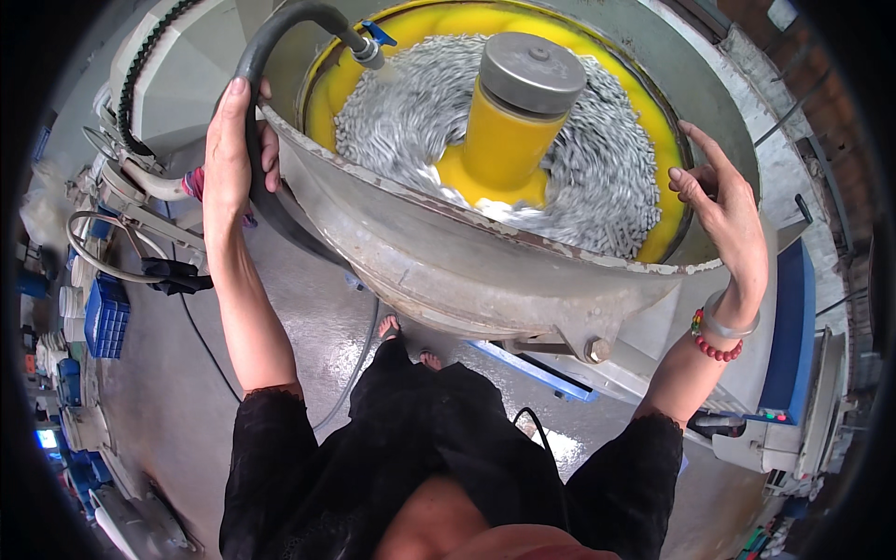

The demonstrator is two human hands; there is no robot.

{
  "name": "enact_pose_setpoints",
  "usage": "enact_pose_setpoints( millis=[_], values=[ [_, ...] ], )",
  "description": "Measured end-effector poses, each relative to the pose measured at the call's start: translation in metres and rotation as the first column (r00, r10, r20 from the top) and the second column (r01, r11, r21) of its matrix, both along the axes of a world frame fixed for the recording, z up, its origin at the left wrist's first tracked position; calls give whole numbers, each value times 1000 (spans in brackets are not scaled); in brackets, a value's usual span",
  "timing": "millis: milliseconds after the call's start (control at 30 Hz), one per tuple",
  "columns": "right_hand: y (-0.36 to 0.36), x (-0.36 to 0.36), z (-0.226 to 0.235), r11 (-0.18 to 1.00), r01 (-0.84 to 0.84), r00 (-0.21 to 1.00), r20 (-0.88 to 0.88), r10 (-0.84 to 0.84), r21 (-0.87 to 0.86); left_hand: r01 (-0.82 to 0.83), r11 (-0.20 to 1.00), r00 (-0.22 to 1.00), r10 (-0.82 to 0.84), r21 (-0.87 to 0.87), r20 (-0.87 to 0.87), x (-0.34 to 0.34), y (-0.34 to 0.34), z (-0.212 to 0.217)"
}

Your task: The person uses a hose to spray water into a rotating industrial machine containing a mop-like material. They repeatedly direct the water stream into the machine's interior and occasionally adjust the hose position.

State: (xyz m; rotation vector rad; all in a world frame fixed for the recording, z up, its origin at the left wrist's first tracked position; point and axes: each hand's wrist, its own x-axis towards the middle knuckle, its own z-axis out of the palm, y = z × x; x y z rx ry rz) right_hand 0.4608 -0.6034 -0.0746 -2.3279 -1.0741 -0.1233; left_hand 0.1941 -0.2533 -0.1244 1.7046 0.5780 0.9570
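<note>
Your left hand [227, 140] is curled around the black hose [250, 73], which arches from the top of your grip over the left rim of the tub [401, 243], its nozzle [371, 58] ending above the blurred pale pieces [616, 140]. Your right hand [731, 210] grasps nothing, fingers parted by the tub's right side; whether it touches there, I can't tell.

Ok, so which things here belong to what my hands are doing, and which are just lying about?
Part of the work, it seems:
black hose, held in your left hand
blue valve handle near its end
grey tub, your right hand at its right side
pale pieces inside

Apparently just lying about:
blue crate
white containers
</note>
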Motion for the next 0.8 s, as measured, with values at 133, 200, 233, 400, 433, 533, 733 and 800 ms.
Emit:
enact_pose_setpoints(
  millis=[133,200,233,400,433,533,733,800],
  values=[
    [1,-4,4,998,15,1000,-6,-15,-58,-46,998,999,46,-43,-9,1,-2,1],
    [-3,0,2,998,11,1000,-15,-12,-62,-37,999,999,37,-35,-6,3,-3,0],
    [-1,-2,3,998,17,1000,-15,-18,-66,-29,999,1000,29,-16,-6,2,-1,0],
    [3,-1,2,998,1,1000,-4,-2,-68,-3,1000,1000,4,23,-25,-3,0,3],
    [1,-1,2,998,-1,1000,-6,1,-60,1,1000,1000,-1,24,-25,-1,-1,4],
    [-3,3,2,999,-12,1000,-20,11,-49,-8,999,999,9,32,-34,0,-3,5],
    [1,4,-2,997,-44,999,-17,43,-55,5,999,999,-4,33,-37,-4,-1,4],
    [3,3,-1,997,-50,999,-16,49,-63,-4,1000,999,5,23,-43,-5,-2,4]
  ],
)
